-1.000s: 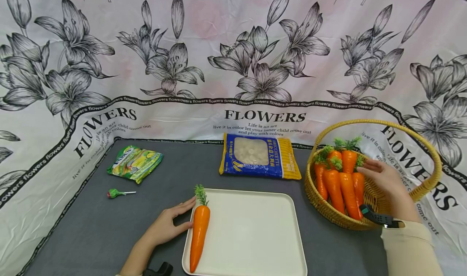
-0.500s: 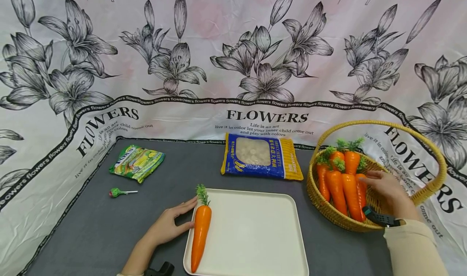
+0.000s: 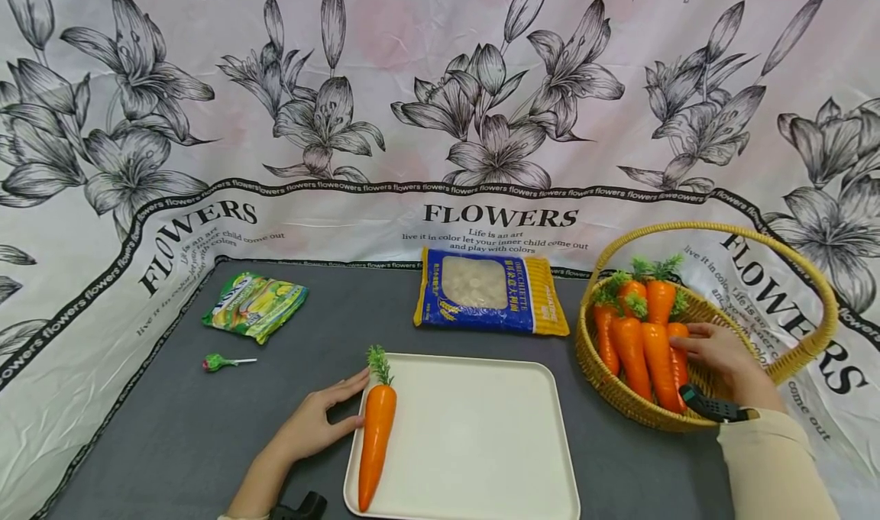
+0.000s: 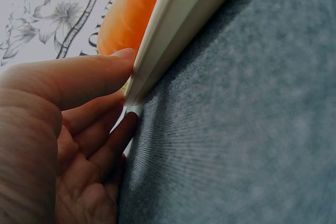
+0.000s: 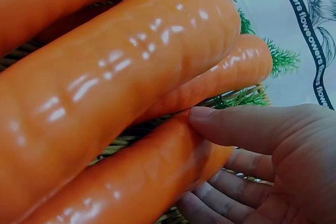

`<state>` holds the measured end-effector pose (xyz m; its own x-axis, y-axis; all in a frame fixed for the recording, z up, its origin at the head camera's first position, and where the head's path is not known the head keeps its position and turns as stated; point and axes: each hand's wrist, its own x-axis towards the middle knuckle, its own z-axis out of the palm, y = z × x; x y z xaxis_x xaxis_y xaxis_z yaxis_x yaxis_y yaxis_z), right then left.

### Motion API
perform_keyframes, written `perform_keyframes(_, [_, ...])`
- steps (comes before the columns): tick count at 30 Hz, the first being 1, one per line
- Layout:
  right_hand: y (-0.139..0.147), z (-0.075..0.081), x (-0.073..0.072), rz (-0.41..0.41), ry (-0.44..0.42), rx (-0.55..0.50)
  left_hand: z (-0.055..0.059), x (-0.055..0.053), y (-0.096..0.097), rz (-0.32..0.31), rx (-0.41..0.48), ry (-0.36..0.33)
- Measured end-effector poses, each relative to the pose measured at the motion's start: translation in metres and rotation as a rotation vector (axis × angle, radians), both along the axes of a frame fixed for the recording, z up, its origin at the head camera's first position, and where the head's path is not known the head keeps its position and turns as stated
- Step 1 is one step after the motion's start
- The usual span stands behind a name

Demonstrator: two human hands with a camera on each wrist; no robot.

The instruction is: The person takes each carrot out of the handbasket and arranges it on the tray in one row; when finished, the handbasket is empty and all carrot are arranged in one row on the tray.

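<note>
Carrot, rightmost in the wicker basket at the right of the desk, sits pinched between thumb and fingers of my right grip. My left grip, fingers extended, touches the left rim of the cream tray, where a second carrot lies. Grasping seems the step in hand; lifting would call for a firm hold, clear of neighbouring carrots.

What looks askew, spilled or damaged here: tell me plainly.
Nothing looks spilled or damaged. Only one small oddity: the carrot on the tray lies along the left rim rather than in the middle, and its leaves seem to poke past the far edge.
</note>
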<state>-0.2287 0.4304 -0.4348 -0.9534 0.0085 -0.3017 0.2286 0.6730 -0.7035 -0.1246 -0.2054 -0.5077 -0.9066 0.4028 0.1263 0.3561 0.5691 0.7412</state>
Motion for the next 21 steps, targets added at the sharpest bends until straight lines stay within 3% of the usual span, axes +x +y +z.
perform_keyframes(7, [0.001,0.000,0.000,-0.049,-0.001,-0.045,0.003,0.002,0.000,0.009,0.020,-0.023])
perform_keyframes(15, [-0.009,0.003,0.001,-0.178,0.153,0.052,0.001,0.003,-0.002,0.011,0.001,0.003])
perform_keyframes(21, [-0.016,0.009,0.001,-0.261,0.189,0.048,0.001,0.004,-0.003,0.022,0.008,-0.008])
